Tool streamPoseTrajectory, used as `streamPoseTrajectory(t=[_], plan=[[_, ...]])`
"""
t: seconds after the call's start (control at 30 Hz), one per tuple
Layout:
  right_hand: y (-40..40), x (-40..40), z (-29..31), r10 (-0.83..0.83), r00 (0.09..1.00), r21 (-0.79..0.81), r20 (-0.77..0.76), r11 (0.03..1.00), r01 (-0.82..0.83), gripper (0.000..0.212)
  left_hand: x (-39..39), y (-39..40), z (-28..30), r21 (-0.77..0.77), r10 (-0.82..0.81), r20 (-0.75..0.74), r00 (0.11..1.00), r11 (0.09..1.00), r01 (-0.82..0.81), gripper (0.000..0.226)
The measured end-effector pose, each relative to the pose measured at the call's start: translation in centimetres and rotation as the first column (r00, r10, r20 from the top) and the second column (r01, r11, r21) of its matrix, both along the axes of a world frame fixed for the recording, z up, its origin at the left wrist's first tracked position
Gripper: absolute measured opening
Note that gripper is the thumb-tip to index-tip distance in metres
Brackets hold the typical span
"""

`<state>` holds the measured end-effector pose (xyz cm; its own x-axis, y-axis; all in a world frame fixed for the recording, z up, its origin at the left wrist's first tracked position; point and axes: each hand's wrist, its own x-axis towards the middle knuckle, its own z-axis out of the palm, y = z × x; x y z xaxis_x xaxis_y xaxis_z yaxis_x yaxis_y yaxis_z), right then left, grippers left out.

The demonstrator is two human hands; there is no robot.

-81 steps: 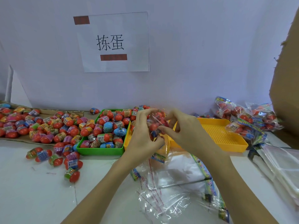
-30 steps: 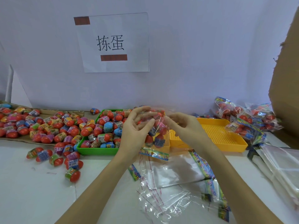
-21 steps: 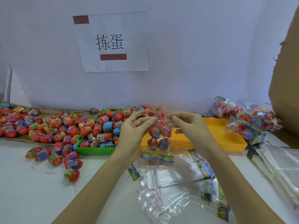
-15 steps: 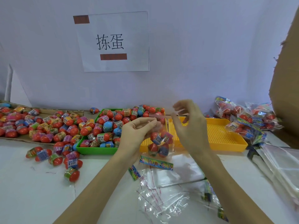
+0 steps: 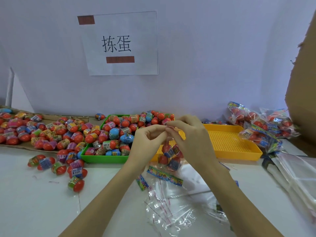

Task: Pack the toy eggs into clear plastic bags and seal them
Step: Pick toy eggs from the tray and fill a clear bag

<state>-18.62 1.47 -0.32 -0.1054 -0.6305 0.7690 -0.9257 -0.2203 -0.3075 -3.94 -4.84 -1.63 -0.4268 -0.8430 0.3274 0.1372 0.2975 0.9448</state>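
Observation:
A clear plastic bag [image 5: 169, 156] with several red toy eggs inside hangs in front of me, above the table. My left hand [image 5: 147, 142] pinches its top edge from the left. My right hand [image 5: 189, 137] pinches the same top edge from the right, fingertips almost touching the left hand's. A colourful printed strip [image 5: 165, 173] hangs at the bag's bottom. Loose toy eggs fill a green tray [image 5: 102, 159] just left of my hands.
More loose eggs [image 5: 42, 134] lie on cardboard and on the table at the left. A yellow tray [image 5: 239, 151] stands behind my hands. Filled bags [image 5: 261, 127] are piled at the right. Empty clear bags [image 5: 171, 207] lie near the front, with another stack [image 5: 297, 175] at the right.
My right hand, lifted off the bag half a second ago, has come back down to its top edge. Both hands now meet at the bag's mouth, and the bag hangs slightly lower.

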Motion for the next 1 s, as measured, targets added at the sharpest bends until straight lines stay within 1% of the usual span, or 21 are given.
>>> streamPoseTrajectory(t=[0.1, 0.2, 0.3, 0.37, 0.53, 0.67, 0.87, 1.0], plan=[[-0.1, -0.3, 0.0, 0.017, 1.000, 0.060, 0.020, 0.998, -0.019, 0.016, -0.1, -0.1, -0.4, -0.125, 0.053, 0.066, 0.996, 0.991, -0.045, 0.017], [-0.1, -1.0, 0.2, 0.022, 0.999, 0.096, 0.044, 0.995, -0.026, 0.015, -0.2, 0.1, -0.3, -0.183, 0.069, 0.093, 0.993, 0.982, -0.051, 0.019], [0.0, -1.7, 0.5, 0.024, 1.000, 0.093, -0.010, 0.995, -0.023, 0.016, -0.2, 0.2, -0.1, -0.186, 0.036, 0.066, 0.997, 0.982, -0.023, 0.026], [0.2, -1.7, 0.6, 0.037, 0.998, 0.063, -0.054, 0.997, -0.033, 0.016, -0.2, 0.2, 0.0, -0.181, 0.033, 0.060, 0.998, 0.983, -0.022, 0.025], [0.1, -1.3, 0.5, 0.082, 0.995, 0.040, -0.047, 0.996, -0.081, 0.010, -0.1, 0.0, -0.1, -0.158, 0.039, 0.048, 0.998, 0.987, -0.031, 0.019], [-0.1, -1.5, 0.3, 0.060, 0.997, 0.017, -0.045, 0.998, -0.059, 0.010, 0.0, -0.3, -0.2, -0.195, 0.057, 0.079, 0.995, 0.980, -0.040, 0.023], [-0.3, -1.1, -0.3, 0.032, 0.994, -0.027, -0.108, 0.999, -0.035, 0.007, 0.0, -0.3, -0.3, -0.211, 0.083, 0.138, 0.987, 0.976, -0.052, 0.024], [-0.3, -0.6, -0.4, -0.009, 0.996, -0.053, -0.093, 0.999, 0.004, 0.003, -0.2, -0.2, -0.5, -0.207, 0.105, 0.151, 0.983, 0.976, -0.073, 0.020]])
